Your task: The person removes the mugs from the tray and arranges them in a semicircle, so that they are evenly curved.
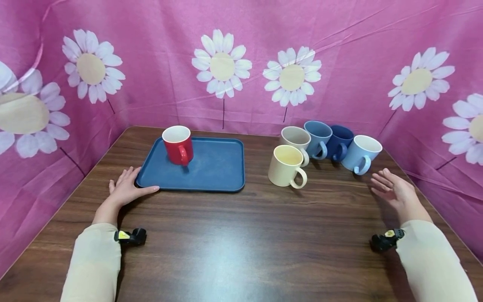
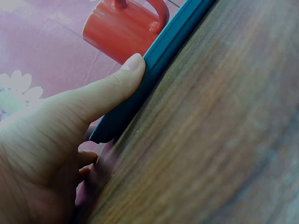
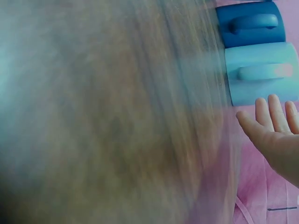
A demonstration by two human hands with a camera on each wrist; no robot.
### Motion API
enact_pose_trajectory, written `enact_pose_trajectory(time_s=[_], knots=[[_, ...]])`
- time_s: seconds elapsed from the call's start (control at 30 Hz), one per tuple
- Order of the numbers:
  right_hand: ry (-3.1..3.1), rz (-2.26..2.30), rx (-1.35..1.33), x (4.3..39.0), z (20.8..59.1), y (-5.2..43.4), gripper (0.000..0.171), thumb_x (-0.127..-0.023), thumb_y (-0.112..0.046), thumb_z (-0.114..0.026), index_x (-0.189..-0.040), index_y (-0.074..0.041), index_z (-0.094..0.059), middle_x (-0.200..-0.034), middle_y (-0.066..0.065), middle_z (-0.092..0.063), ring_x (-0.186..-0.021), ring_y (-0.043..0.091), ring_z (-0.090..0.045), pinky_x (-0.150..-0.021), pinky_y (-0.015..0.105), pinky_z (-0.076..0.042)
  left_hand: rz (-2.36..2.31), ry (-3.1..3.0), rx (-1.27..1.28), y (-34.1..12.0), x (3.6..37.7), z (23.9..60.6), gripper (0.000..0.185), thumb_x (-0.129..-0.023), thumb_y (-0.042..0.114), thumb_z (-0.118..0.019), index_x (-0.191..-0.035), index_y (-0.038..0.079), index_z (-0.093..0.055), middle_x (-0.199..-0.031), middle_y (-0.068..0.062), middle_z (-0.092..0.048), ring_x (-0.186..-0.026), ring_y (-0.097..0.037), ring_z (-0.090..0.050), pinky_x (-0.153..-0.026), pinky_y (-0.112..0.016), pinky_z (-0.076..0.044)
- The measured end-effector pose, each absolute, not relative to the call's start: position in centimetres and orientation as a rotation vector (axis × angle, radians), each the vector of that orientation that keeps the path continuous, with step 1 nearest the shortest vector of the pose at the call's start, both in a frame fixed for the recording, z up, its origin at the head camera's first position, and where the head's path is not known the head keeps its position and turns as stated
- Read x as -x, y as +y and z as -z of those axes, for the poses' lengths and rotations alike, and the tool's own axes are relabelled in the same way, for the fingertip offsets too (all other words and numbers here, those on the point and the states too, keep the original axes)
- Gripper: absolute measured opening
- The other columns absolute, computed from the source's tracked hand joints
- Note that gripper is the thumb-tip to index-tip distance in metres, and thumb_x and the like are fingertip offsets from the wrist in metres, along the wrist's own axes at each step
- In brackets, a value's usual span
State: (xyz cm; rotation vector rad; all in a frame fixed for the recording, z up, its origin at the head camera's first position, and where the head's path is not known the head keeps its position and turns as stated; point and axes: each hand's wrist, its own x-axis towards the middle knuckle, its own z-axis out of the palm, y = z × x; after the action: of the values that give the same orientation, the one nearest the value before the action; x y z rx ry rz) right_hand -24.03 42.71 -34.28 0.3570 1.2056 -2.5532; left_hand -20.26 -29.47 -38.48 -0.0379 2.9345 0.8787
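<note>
Glossy wood-grain table (image 1: 241,235), matt, probably plastic tray (image 1: 211,167).

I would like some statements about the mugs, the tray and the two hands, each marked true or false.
1. The red mug stands upright on the blue tray. True.
2. The left hand holds the red mug by its handle. False: it rests on the table with the thumb against the tray's near left corner.
3. Five mugs stand on the table to the right of the tray. True.
4. The right hand grips the light blue mug. False: it is open, near that mug but apart from it.
5. The cream mug lies on its side. False: it stands upright.
</note>
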Motion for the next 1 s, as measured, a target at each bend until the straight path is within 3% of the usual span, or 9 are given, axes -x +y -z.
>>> enact_pose_trajectory(time_s=[0.1,0.57,1.0], knots=[[1.118,2.689,-0.213,22.5,35.7,41.8,0.021,-0.091,-0.009,-0.042,-0.089,-0.002,-0.061,-0.091,0.013,-0.063,-0.087,0.026,-0.059,-0.074,0.044,-0.045,-0.882,2.934,0.043,-29.5,20.2,38.5,0.101,-0.069,0.059,-0.058,-0.135,-0.003,-0.013,-0.135,-0.033,-0.005,-0.123,-0.044,0.005,-0.084,-0.065,0.011],[1.063,2.544,0.366,19.6,36.4,38.4,0.039,-0.095,-0.003,-0.019,-0.110,0.008,-0.054,-0.110,0.023,-0.053,-0.105,0.032,-0.048,-0.084,0.045,-0.038,-0.915,2.944,0.043,-29.5,20.1,38.7,0.103,-0.066,0.061,-0.059,-0.135,-0.002,-0.014,-0.135,-0.033,-0.006,-0.123,-0.043,0.005,-0.084,-0.065,0.012],[1.160,2.296,0.670,17.9,36.6,34.2,0.039,-0.093,0.006,-0.016,-0.124,0.009,-0.039,-0.122,0.024,-0.044,-0.114,0.034,-0.039,-0.090,0.044,-0.032,-0.925,2.952,0.033,-29.3,20.1,38.6,0.103,-0.066,0.061,-0.059,-0.135,-0.002,-0.016,-0.135,-0.033,-0.007,-0.124,-0.043,0.004,-0.084,-0.065,0.012]])
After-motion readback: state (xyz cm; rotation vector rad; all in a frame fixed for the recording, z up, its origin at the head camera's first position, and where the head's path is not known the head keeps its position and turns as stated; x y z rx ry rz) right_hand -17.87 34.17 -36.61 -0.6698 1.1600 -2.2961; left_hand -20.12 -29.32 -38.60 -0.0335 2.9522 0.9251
